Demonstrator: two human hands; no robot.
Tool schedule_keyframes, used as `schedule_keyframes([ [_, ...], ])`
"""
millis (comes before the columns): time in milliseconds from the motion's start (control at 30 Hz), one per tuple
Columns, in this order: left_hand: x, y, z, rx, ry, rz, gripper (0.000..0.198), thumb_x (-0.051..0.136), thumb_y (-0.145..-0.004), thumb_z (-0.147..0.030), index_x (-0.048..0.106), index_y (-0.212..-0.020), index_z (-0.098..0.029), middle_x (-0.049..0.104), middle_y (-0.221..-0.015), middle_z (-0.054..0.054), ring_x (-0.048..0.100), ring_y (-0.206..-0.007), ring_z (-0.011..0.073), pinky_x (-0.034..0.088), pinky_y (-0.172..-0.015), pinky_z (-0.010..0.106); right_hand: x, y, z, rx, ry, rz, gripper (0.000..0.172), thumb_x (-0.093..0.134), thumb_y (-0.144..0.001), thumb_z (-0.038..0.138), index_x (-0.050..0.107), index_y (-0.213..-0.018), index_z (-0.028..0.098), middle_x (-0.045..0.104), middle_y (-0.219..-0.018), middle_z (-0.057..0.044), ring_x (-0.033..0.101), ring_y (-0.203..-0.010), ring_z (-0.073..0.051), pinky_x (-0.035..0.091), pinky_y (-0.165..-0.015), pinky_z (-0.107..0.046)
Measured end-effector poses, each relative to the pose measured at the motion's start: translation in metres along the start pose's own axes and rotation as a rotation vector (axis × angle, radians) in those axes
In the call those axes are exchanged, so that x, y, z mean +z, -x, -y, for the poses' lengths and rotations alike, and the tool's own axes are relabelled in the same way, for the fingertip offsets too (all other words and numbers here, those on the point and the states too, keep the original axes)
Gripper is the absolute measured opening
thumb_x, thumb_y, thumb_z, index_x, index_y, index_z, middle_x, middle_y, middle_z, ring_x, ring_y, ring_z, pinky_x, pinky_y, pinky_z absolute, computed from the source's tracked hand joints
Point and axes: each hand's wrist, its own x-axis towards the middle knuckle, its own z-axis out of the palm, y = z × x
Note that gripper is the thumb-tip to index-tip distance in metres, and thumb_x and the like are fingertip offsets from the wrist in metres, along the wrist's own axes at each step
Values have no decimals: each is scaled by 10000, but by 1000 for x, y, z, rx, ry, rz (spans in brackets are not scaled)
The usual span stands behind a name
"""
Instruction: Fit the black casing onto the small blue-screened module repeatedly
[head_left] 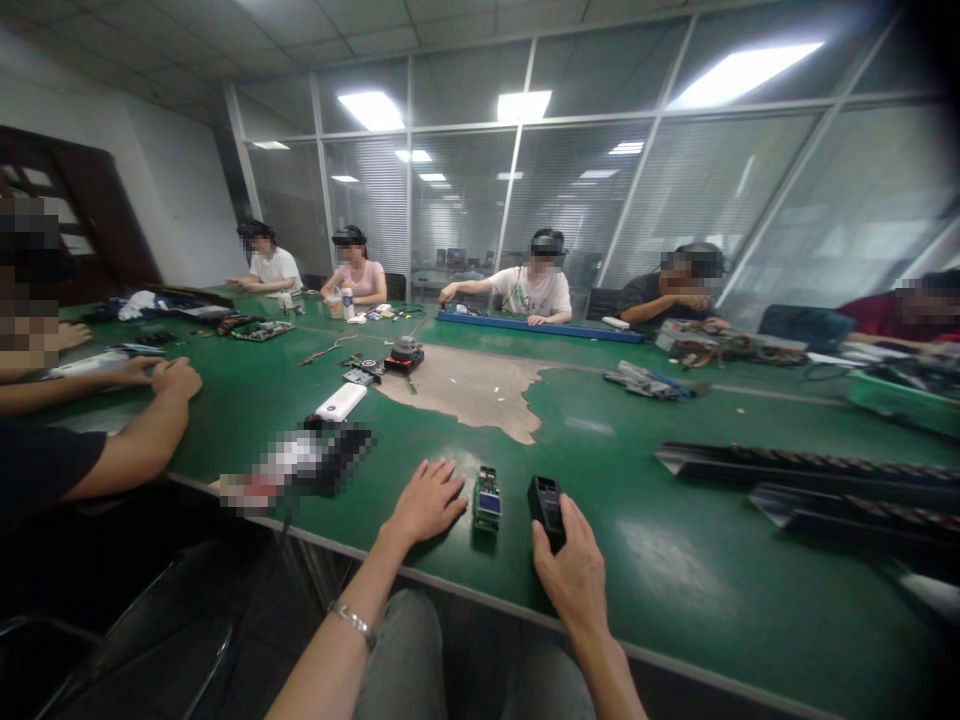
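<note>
My right hand (576,560) is wrapped round a black plastic housing (546,500), which has square openings at its far end and rests on or just above the green table. Just left of it a small green circuit board (487,503) with a dark blue display lies on the table. Palm down beside the board, my left hand (429,503) rests on the tabletop with its fingers stretched out and nothing in them. The underside of the black housing is hidden by my right hand.
The green table (667,560) has a torn brown patch (480,385) in its middle. A white device (341,402) and a blurred bundle lie to the left. Long black metal channels (795,465) lie at right, near gloves (645,380). Several people sit around the table; a co-worker's arms (150,410) are at left.
</note>
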Motion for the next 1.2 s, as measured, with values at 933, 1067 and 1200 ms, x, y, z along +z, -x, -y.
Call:
schedule_keyframes([
  [933,-3,1,-2,-5,14,0,482,341,-965,-502,424,-1386,-282,372,-1495,62,293,-1395,252,203,-1142,490,-10,-9,24,62,-83,50,664,502,-855,464,394,-1406,109,504,-1371,-161,482,-1255,-273,385,-1053,-436],
  [1067,-3,2,-2,1,10,-6,476,341,-966,-498,434,-1377,-279,377,-1490,66,296,-1392,258,206,-1139,493,-11,-20,58,8,-163,100,653,514,-855,468,398,-1406,136,506,-1379,-131,483,-1262,-247,379,-1063,-407],
  [1200,-3,2,-2,5,13,-14,468,326,-971,-492,437,-1373,-279,390,-1481,65,304,-1386,257,210,-1138,494,2,-24,79,-55,-150,175,617,516,-854,429,443,-1367,94,531,-1344,-160,499,-1242,-261,389,-1052,-416],
])
